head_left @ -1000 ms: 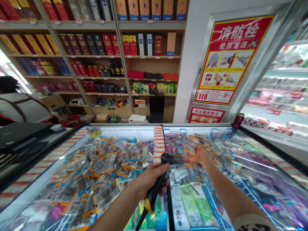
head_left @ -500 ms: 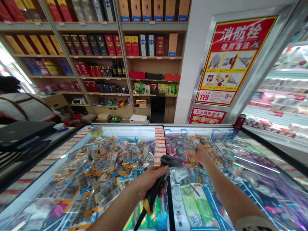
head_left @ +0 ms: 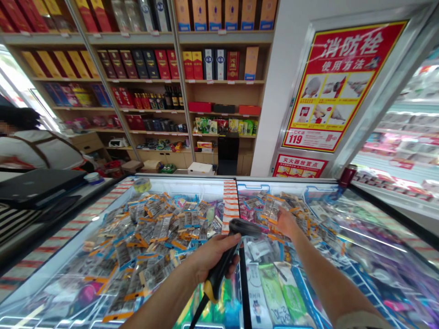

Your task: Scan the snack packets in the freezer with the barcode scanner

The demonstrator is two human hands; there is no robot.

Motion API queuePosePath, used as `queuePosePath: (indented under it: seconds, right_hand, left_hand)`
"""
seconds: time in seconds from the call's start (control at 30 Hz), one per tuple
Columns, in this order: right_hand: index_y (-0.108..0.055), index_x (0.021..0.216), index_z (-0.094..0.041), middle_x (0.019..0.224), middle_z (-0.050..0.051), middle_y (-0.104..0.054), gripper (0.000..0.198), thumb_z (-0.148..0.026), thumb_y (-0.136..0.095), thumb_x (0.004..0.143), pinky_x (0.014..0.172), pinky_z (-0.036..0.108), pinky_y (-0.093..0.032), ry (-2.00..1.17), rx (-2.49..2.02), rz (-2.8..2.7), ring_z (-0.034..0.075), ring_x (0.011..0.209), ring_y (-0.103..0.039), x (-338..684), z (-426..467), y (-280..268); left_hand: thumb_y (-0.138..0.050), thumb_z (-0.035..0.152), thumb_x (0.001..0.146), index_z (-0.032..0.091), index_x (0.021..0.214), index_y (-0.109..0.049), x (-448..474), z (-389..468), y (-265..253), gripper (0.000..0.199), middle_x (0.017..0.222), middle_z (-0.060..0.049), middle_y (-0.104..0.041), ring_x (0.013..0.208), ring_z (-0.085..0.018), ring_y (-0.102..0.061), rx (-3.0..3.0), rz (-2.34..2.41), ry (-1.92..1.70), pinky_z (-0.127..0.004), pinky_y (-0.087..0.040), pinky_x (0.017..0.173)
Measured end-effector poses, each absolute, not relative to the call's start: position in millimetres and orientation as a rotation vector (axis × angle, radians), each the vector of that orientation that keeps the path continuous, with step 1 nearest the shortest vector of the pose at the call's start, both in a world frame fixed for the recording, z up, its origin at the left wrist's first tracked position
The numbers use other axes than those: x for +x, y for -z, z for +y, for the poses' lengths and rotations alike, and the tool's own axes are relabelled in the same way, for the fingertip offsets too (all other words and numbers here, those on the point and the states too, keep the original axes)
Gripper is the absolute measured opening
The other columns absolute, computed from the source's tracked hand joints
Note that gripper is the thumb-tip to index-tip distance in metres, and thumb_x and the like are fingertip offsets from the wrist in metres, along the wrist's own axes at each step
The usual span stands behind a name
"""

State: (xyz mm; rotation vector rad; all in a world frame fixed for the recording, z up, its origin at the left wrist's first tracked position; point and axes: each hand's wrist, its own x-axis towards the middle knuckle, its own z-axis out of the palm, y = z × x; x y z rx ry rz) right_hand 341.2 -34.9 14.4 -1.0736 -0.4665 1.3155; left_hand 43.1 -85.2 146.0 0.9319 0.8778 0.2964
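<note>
My left hand (head_left: 219, 258) is wrapped round the handle of a black and yellow barcode scanner (head_left: 222, 265). The scanner's head points right, and its cable runs down toward the bottom edge. Further forward on the right, my right hand (head_left: 286, 223) grips a clear packet (head_left: 271, 210) with orange edges and dark print; its fingertips are partly hidden. Similar packets (head_left: 161, 226) lie heaped in the glowing chest freezer (head_left: 185, 183) to the left. Under my right hand are more packets and pink wrappers. White and green bags (head_left: 272, 292) lie nearer, below the scanner.
A strip of price labels (head_left: 231, 201) and a black divider (head_left: 243, 283) split the freezer. A black laptop-like case (head_left: 37, 187) lies on the left counter, with a person (head_left: 44, 146) behind it. A dark red cylinder (head_left: 347, 175) stands at the freezer's back right. Shelves (head_left: 219, 39) hold boxes.
The view has swung slightly left, so the background sits further right. My right hand and its packet have come slightly nearer the scanner. Both grips are the same.
</note>
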Motion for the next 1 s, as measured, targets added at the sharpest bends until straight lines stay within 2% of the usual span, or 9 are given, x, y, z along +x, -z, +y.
queuePosePath:
  seconds: [0.2,0.47,1.0]
  right_hand:
    - [-0.057,0.078,-0.023,0.068,0.002,-0.068,0.015,-0.028,-0.044,0.072,0.071,0.039,-0.047,-1.386,-1.048,-0.401,0.021,0.068,-0.063,330,-30,-18]
    - [-0.057,0.084,-0.021,0.068,0.003,-0.068,0.022,-0.028,-0.037,0.078,0.071,0.04,-0.047,-1.418,-1.038,-0.359,0.021,0.064,-0.063,321,-26,-21]
    - [-0.056,0.09,-0.022,0.077,0.004,-0.069,0.023,-0.033,-0.042,0.075,0.073,0.04,-0.047,-1.498,-1.012,-0.438,0.021,0.075,-0.063,298,-8,-23]
  left_hand:
    - [-0.058,0.055,0.058,0.017,0.073,-0.043,36,-84,-145,0.044,0.051,0.003,-0.052,0.039,-0.008,-0.047,0.929,0.88,-0.318,-0.019,-0.035,0.037]
    - [-0.06,0.055,0.056,0.018,0.075,-0.043,27,-89,-145,0.045,0.051,0.003,-0.052,0.038,-0.008,-0.047,0.924,0.908,-0.327,-0.02,-0.035,0.037]
    - [-0.061,0.054,0.055,0.017,0.074,-0.043,0,-96,-145,0.046,0.051,0.003,-0.052,0.039,-0.008,-0.047,0.852,0.968,-0.407,-0.02,-0.034,0.039]
